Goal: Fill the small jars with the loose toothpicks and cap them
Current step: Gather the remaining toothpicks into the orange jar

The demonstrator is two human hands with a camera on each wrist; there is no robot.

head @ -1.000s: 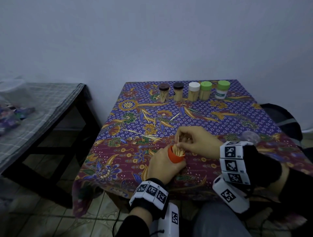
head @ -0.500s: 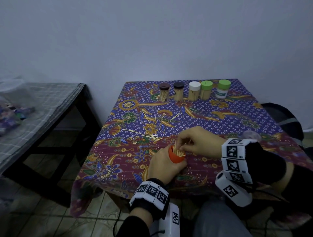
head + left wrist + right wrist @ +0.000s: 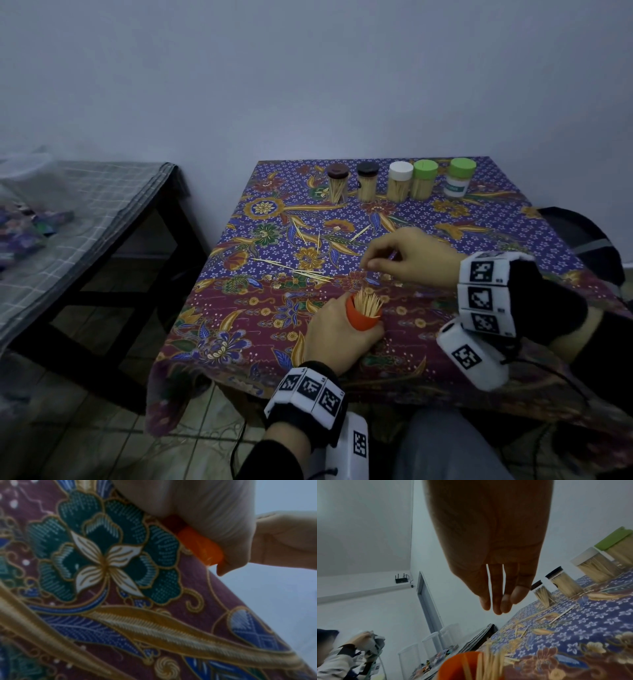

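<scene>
Gripping the orange jar [image 3: 362,317] near the table's front edge, the left hand [image 3: 337,337] has fingers curled round its body; toothpicks [image 3: 368,303] stick out of its uncapped mouth. Beyond it, the right hand [image 3: 411,258] hovers over the patterned cloth [image 3: 513,240], its fingers loosely bent and holding nothing visible. Loose toothpicks [image 3: 308,272] lie just left of the right hand's fingertips. Five capped jars [image 3: 399,185] stand far beyond both hands.

Dim, bluish — soft, edges warped.
</scene>
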